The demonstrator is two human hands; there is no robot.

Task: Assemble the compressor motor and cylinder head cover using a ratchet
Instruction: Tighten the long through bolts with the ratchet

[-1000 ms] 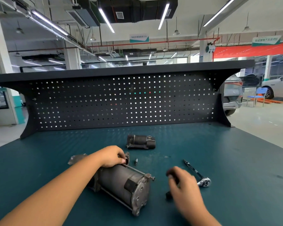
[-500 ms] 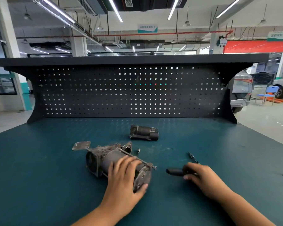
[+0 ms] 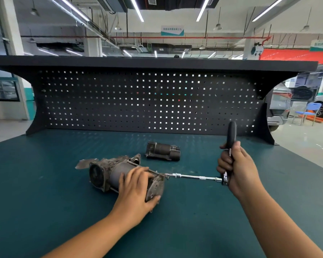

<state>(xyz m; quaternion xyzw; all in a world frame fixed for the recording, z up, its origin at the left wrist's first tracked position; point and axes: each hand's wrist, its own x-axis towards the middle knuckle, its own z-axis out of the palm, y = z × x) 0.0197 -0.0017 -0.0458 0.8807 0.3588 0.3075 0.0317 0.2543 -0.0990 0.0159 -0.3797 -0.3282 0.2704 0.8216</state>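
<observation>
Step in hand, likely: tightening long bolt at end face of compressor motor (image 3: 117, 174). Motor lies on side, lower centre of frame, on counter (image 3: 45, 192).

Left hand (image 3: 138, 189): grip wrapped over motor's near end, steadying.

Right hand (image 3: 237, 168): grip closed round ratchet (image 3: 232, 135) handle, upright. Extension bar (image 3: 194, 176) runs level to bolt head.

Next: swing handle, bar square, motor pinned.

Half second ago ratchet lay flat on counter; now raised, apparently seated.

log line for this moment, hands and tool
left hand: holds compressor motor on bench | right hand: grips ratchet, handle upright | extension: tip at motor end plate | dark unit: behind motor, apart
</observation>
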